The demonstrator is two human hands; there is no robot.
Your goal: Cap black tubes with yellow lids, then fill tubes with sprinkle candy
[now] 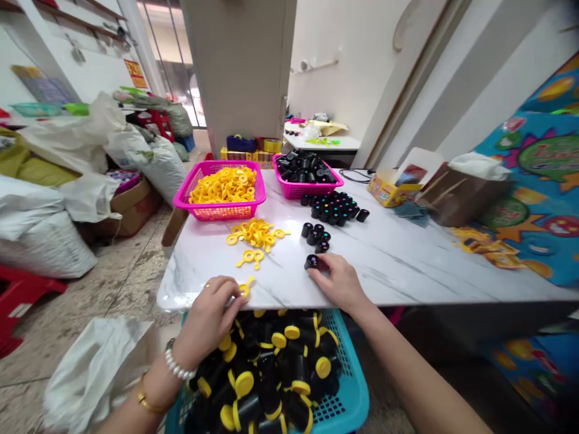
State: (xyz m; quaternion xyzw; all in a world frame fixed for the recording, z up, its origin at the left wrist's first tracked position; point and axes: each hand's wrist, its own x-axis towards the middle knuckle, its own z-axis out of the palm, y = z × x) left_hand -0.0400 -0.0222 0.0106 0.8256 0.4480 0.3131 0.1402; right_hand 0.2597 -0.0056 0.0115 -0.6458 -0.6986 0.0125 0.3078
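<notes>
My left hand (212,316) rests at the near edge of the white marble table (407,259), fingers curled over a yellow ring cap (246,288). My right hand (337,280) pinches a small black cylinder (312,261) standing on the table. A few more black cylinders (315,235) stand just beyond it, and a larger cluster (335,208) sits farther back. Loose yellow ring caps (256,235) lie scattered in the middle of the table.
A pink basket of yellow rings (221,190) and a pink basket of black cylinders (307,175) stand at the far edge. Below the table, a blue basket (350,404) holds several capped black pieces. Cardboard boxes (434,187) sit right; white sacks (40,235) line the floor left.
</notes>
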